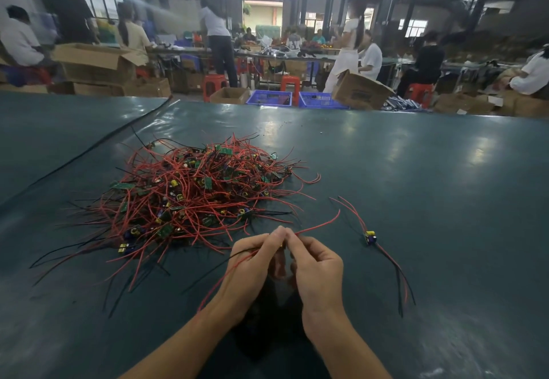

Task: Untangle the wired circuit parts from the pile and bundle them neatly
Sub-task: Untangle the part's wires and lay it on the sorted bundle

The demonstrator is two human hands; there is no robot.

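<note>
One wired part [281,246] is held above the tabletop [430,170], just in front of the pile [196,194]. The left hand [252,262] pinches it between thumb and forefinger, and red and black leads trail back past the wrist. The right hand [318,268] pinches the other side, where a red lead arcs off to the right. Both grips are narrow and closed on the part, whose board is mostly hidden by fingertips.

This looks like the straightening step on a part that seems clear of the tangle. The next move calls for drawing its leads parallel and laying it beside the loose part [370,237] to the right. The pile is large and dense, so the task looks barely begun. A black cable [89,146] crosses the far left.
</note>
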